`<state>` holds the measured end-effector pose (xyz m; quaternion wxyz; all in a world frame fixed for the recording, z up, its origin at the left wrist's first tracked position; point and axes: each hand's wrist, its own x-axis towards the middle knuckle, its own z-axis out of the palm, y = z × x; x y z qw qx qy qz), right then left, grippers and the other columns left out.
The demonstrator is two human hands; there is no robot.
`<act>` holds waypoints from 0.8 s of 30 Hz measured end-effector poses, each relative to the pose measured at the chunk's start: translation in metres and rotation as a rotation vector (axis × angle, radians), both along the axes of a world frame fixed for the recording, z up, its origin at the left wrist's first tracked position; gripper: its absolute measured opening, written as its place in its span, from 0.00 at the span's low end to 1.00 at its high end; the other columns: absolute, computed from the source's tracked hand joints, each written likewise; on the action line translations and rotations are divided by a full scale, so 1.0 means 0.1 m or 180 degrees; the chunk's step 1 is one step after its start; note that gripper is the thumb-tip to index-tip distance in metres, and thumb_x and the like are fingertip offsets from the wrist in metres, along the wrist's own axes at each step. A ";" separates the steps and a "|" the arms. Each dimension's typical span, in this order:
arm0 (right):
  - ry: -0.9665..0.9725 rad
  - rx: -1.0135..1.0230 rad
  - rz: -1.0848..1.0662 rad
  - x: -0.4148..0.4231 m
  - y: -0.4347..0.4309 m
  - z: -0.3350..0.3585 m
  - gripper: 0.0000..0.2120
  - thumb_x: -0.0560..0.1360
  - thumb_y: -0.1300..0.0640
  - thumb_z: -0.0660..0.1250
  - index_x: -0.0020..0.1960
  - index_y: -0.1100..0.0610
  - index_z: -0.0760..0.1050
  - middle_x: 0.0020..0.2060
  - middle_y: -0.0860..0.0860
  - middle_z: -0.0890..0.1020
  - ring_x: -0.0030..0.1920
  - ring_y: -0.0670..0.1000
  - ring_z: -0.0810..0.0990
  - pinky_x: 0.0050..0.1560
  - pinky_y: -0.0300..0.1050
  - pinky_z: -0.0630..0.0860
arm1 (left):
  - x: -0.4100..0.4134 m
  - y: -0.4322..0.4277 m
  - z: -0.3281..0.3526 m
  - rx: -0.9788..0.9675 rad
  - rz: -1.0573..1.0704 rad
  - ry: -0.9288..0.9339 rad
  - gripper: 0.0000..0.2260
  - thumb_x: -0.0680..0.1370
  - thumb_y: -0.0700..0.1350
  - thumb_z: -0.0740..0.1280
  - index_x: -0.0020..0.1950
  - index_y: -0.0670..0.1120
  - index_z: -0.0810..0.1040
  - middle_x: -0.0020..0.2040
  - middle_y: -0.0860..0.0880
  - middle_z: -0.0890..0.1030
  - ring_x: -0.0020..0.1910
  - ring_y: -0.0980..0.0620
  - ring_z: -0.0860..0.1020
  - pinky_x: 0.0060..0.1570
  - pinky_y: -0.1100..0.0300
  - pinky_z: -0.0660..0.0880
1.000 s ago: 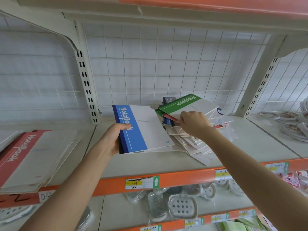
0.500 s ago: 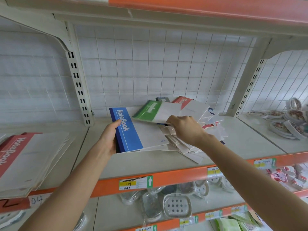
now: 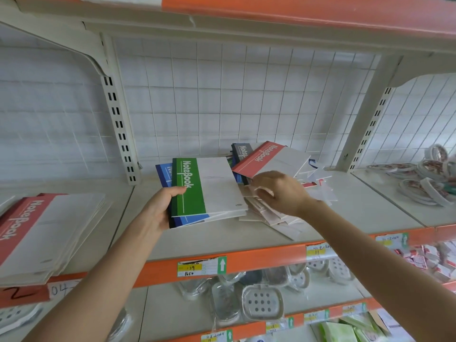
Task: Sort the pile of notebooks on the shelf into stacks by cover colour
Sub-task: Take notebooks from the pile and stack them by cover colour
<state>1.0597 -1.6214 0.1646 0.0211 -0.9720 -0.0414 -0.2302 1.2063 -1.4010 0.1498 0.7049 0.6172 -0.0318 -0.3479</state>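
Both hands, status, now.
Left hand: grips the green notebook and the blue notebook under it, at the spines.
Right hand: curled over the pile; whether it holds anything cannot be told.

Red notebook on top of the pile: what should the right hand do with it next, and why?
Probably pinch the red notebook with the right hand and lift it off the pile: it lies on top, beside that hand, while the left hand is full, gripping the green notebook over a blue notebook.

White covers w/ white lettering on a colour band: green-band notebook [image 3: 190,188], blue-band notebook [image 3: 164,174], red-band notebook [image 3: 265,156], grey-band notebook [image 3: 243,151]. Shelf edge [image 3: 266,259] orange, price tag [image 3: 190,267] yellow/green; back panel [image 3: 222,95] white grid.
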 end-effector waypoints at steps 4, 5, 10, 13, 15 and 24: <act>0.0487 -0.0030 -0.0895 0.03 -0.20 0.01 0.13 0.76 0.58 0.63 0.58 0.61 0.76 0.55 0.56 0.77 0.55 0.57 0.77 0.52 0.49 0.77 | -0.02 0.04 0.00 0.0027 0.0018 -0.0010 0.04 0.77 0.40 0.64 0.51 0.44 0.74 0.46 0.43 0.81 0.43 0.45 0.80 0.38 0.52 0.75; 0.0568 0.0020 -0.1009 0.03 -0.21 0.02 0.13 0.76 0.58 0.63 0.59 0.61 0.75 0.55 0.56 0.77 0.54 0.56 0.76 0.51 0.47 0.76 | -0.03 0.05 0.00 0.0031 0.0023 -0.0014 0.03 0.78 0.40 0.63 0.51 0.44 0.74 0.46 0.43 0.81 0.43 0.45 0.80 0.37 0.52 0.74; 0.0552 -0.0003 -0.1297 0.00 -0.18 0.04 0.12 0.81 0.57 0.56 0.58 0.60 0.74 0.53 0.55 0.79 0.50 0.56 0.78 0.46 0.45 0.74 | -0.10 0.07 0.02 -0.0027 0.0012 0.0009 0.03 0.78 0.40 0.63 0.50 0.44 0.74 0.45 0.43 0.81 0.42 0.45 0.79 0.37 0.52 0.74; 0.0353 -0.0306 -0.1583 0.01 -0.16 0.04 0.10 0.80 0.63 0.55 0.57 0.60 0.73 0.48 0.57 0.81 0.45 0.59 0.79 0.38 0.43 0.68 | -0.15 0.09 0.03 -0.0057 0.0061 -0.0005 0.03 0.78 0.40 0.63 0.51 0.45 0.74 0.46 0.43 0.81 0.43 0.45 0.80 0.37 0.52 0.74; 0.0136 -0.0324 -0.1651 0.00 -0.12 0.01 0.12 0.77 0.67 0.56 0.58 0.62 0.72 0.47 0.59 0.81 0.41 0.61 0.78 0.37 0.43 0.66 | -0.19 0.09 0.02 -0.0095 0.0089 -0.0011 0.04 0.78 0.40 0.63 0.51 0.45 0.74 0.46 0.43 0.81 0.43 0.45 0.79 0.37 0.52 0.74; -0.0384 0.0148 0.0554 -0.16 0.30 -0.19 0.12 0.71 0.66 0.60 0.48 0.64 0.80 0.43 0.59 0.84 0.38 0.60 0.83 0.33 0.48 0.80 | -0.40 0.07 0.01 -0.0360 0.0330 0.0061 0.09 0.81 0.49 0.60 0.53 0.45 0.76 0.46 0.45 0.81 0.42 0.47 0.80 0.39 0.52 0.75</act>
